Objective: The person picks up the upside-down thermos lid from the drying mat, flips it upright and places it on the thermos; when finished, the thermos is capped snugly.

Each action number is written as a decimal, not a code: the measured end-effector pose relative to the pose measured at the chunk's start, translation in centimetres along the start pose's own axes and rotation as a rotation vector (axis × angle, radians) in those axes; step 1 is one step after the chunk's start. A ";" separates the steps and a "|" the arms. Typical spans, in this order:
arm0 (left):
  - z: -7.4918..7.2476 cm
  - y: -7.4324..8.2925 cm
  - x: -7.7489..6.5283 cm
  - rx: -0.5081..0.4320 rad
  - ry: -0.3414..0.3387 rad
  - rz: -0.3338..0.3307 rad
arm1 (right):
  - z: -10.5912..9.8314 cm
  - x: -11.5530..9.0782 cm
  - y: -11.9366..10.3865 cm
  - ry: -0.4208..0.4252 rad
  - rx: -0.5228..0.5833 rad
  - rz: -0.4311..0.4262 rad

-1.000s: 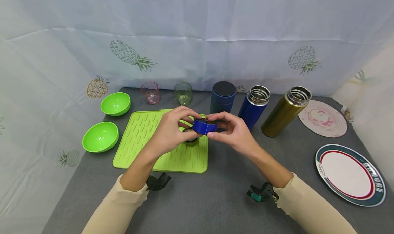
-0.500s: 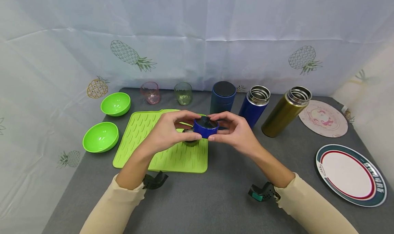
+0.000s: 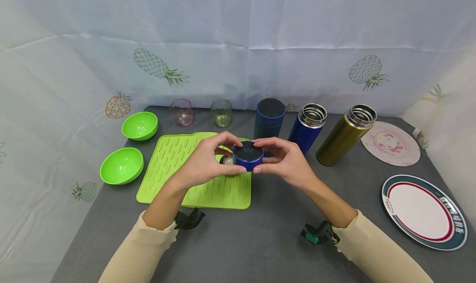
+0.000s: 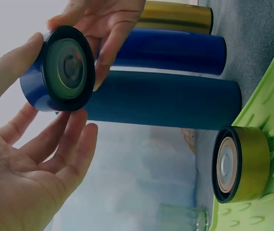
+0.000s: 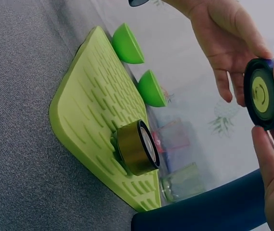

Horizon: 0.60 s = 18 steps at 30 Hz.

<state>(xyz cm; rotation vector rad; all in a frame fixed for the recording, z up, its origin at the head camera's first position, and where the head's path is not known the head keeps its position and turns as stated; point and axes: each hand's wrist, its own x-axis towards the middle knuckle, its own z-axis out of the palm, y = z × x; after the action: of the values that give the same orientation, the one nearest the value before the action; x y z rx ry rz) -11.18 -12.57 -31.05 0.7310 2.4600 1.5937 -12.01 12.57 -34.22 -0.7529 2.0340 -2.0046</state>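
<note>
Between both hands is a blue bottle lid [image 3: 248, 155], its dark top lit with digits and turned toward the head camera. My left hand [image 3: 208, 159] pinches its left side; my right hand [image 3: 280, 157] pinches the right side. The lid's underside, with a round inner seal, shows in the left wrist view. Below and behind it, a gold bottle lid [image 4: 252, 163] lies inner side up on the green drying mat [image 3: 163, 179]. Two bottles without lids, one blue [image 3: 305, 132] and one gold [image 3: 336, 142], stand to the right. A dark blue bottle [image 3: 268, 120] has its lid on.
Two green bowls [image 3: 122, 166] sit left of the mat. A pink glass [image 3: 182, 112] and a green glass [image 3: 221, 113] stand at the back, near the curtain. On the right lie a round pink mat [image 3: 390, 144] and a white plate [image 3: 420, 210] with a dark rim.
The blue lid has tilted in both hands, so that its dark top now faces the head camera, and digits have lit up on it. It has come slightly lower.
</note>
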 end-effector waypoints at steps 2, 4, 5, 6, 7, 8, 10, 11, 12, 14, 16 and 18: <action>0.1 0.0 0.0 0.008 0.000 0.004 | 0.0 0.0 0.0 0.003 0.000 0.001; 0.1 -0.1 0.0 0.012 0.000 0.007 | 0.0 0.0 0.0 0.006 0.002 0.002; 0.2 -0.1 0.1 0.016 -0.001 0.006 | 0.0 0.0 0.0 0.007 -0.001 0.002; 0.2 -0.1 0.1 0.019 -0.001 0.006 | 0.0 0.0 0.0 0.007 -0.007 0.001; 0.2 -0.1 0.1 0.021 0.000 0.006 | 0.0 -0.1 0.1 0.008 -0.013 -0.001; 0.3 -0.1 0.1 0.026 0.002 0.006 | 0.0 -0.1 0.1 0.008 -0.020 -0.004; 0.3 0.0 0.1 0.032 0.005 0.005 | -0.1 -0.1 0.1 0.009 -0.034 -0.012; 0.3 0.0 0.1 0.037 0.007 0.004 | -0.1 -0.1 0.1 0.010 -0.038 -0.016; 0.4 0.0 0.1 0.042 0.008 0.004 | -0.1 -0.1 0.1 0.009 -0.039 -0.020; 0.4 0.1 0.2 0.052 0.010 0.006 | -0.1 -0.1 0.2 0.007 -0.041 -0.028; 0.5 0.2 0.2 0.061 0.010 0.008 | -0.1 -0.1 0.2 0.004 -0.044 -0.030; 0.5 0.3 0.3 0.068 0.008 0.017 | -0.2 -0.2 0.2 0.001 -0.046 -0.033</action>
<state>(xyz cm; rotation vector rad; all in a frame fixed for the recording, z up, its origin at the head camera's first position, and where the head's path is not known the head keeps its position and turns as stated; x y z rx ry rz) -11.11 -11.92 -30.96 0.7586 2.5316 1.5278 -11.99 12.78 -34.45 -0.7999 2.0885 -1.9827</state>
